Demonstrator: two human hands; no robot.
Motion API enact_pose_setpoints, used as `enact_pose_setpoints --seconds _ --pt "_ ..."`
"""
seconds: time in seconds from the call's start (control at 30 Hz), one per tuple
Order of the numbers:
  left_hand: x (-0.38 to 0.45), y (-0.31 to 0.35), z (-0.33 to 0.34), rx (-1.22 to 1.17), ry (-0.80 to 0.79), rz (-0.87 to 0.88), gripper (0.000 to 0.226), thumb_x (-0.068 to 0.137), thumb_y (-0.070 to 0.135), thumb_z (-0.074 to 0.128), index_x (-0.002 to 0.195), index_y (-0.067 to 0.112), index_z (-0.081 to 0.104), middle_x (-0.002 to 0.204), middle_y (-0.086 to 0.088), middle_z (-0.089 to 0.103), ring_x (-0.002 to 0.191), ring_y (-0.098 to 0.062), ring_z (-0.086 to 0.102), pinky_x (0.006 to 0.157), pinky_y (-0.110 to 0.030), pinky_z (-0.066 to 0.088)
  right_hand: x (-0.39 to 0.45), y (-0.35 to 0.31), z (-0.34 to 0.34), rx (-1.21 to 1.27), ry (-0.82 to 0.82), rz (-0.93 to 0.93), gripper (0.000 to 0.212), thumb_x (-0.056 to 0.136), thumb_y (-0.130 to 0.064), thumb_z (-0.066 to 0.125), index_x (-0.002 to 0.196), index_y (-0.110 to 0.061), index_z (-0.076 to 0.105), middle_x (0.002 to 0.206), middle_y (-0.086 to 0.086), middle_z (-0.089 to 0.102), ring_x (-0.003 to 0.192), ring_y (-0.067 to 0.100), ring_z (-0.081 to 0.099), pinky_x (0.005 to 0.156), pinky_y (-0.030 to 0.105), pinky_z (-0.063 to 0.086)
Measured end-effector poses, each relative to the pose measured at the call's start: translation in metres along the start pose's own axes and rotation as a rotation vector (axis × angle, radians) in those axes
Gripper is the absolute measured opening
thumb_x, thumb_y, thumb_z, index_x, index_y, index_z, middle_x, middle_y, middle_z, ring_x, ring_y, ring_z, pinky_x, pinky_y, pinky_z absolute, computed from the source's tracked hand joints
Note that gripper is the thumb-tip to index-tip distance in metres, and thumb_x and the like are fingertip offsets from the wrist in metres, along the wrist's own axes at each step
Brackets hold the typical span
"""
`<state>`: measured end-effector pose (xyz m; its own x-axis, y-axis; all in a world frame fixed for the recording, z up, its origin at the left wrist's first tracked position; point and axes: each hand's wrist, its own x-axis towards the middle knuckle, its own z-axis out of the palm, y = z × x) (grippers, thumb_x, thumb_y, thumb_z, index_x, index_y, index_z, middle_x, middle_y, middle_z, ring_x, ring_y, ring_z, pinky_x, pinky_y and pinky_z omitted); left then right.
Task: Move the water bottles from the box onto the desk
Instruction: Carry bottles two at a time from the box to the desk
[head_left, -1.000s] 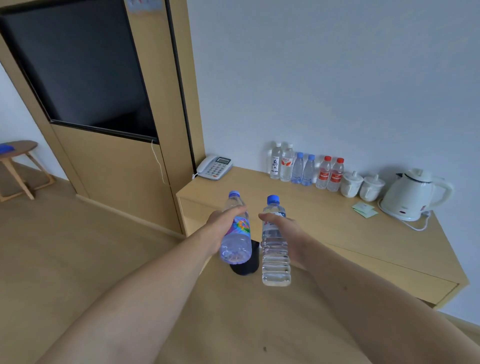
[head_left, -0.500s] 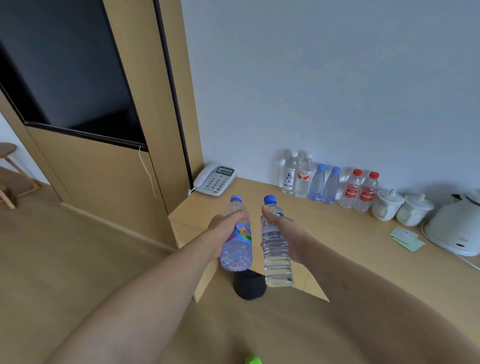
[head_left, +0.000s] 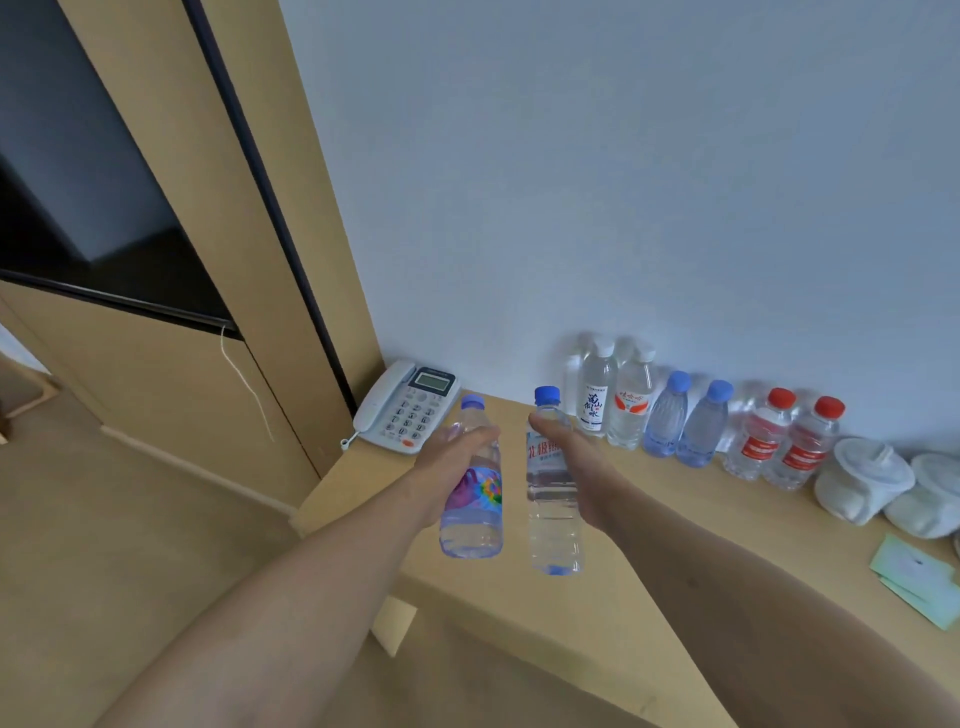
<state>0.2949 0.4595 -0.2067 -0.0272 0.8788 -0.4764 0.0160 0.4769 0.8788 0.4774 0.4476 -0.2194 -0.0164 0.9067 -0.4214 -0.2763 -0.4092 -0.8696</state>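
As seen from the head camera, the only view supplied, two water bottles are held upright above the near left part of the bench (head_left: 649, 587). The left hand (head_left: 447, 467) is wrapped around a bottle with a colourful label (head_left: 475, 499), its fingers closed about the upper body below a pale blue cap. The right hand (head_left: 582, 478) is closed around a taller clear bottle with a red-lettered label (head_left: 550, 493), the thumb laid across its front. Neither bottle is yet set down; both bases are judged to hang clear of the surface.

Six bottles in a row (head_left: 701, 421) are noted against the wall, already standing on the bench: two white-capped, two blue-capped, two red-capped. A telephone (head_left: 408, 408) is recorded at the left end, two white lidded cups (head_left: 883, 483) at the right end of the row, and green paper slips (head_left: 919, 577) near the right edge. The box is not in view.

The step in hand is judged to be the carry-and-place of this pair. A forward reach is called for next, with both bottles lowered upright onto bare bench between the telephone and the row, then released without the standing bottles being knocked.
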Motion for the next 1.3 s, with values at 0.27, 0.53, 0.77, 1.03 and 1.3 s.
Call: enact_pose_setpoints --seconds 0.27,0.53,0.77,1.03,1.3 --pt "0.085 0.017 0.010 0.140 -0.036 0.029 0.050 0.073 0.034 0.089 0.114 0.029 0.060 0.104 -0.001 0.075 0.087 -0.017 0.076 0.058 -0.027 0.059 0.067 -0.013 -0.017 -0.097 0.105 -0.071 0.057 0.075 -0.044 0.087 0.116 -0.015 0.062 0.099 0.010 0.077 0.088 0.026 0.077 0.077 0.047 0.061" --pt "0.166 0.034 0.020 0.225 -0.259 0.055 0.046 0.072 0.011 0.094 0.101 0.020 0.060 0.094 0.005 0.071 0.085 -0.016 0.071 0.081 -0.034 0.057 0.120 -0.034 -0.009 -0.414 0.271 -0.162 0.040 0.076 -0.032 0.085 0.105 -0.017 0.063 0.100 0.010 0.072 0.091 0.026 0.072 0.084 0.044 0.059" --pt "0.223 0.056 0.030 0.595 -0.187 0.222 0.041 0.069 0.031 0.090 0.096 0.016 0.064 0.082 0.011 0.069 0.076 -0.009 0.062 0.061 -0.018 0.042 0.150 -0.051 0.003 -0.569 0.404 -0.174 0.037 0.080 -0.020 0.082 0.114 -0.014 0.066 0.104 0.007 0.071 0.098 0.024 0.067 0.084 0.037 0.055" --pt "0.265 0.070 0.045 0.638 -0.201 0.236 0.042 0.069 0.037 0.090 0.094 0.027 0.058 0.090 0.010 0.064 0.074 0.000 0.056 0.053 -0.018 0.037 0.178 -0.068 0.016 -0.867 0.576 -0.235 0.044 0.081 -0.017 0.081 0.120 -0.014 0.062 0.107 0.005 0.066 0.097 0.024 0.058 0.083 0.031 0.046" --pt "0.280 0.083 0.053 0.642 -0.238 0.231 0.035 0.070 0.033 0.088 0.084 0.028 0.055 0.087 0.011 0.059 0.072 0.000 0.053 0.053 -0.019 0.039 0.194 -0.089 0.023 -1.155 0.656 -0.205 0.046 0.073 -0.020 0.089 0.113 -0.016 0.068 0.111 0.006 0.062 0.096 0.024 0.057 0.079 0.031 0.044"
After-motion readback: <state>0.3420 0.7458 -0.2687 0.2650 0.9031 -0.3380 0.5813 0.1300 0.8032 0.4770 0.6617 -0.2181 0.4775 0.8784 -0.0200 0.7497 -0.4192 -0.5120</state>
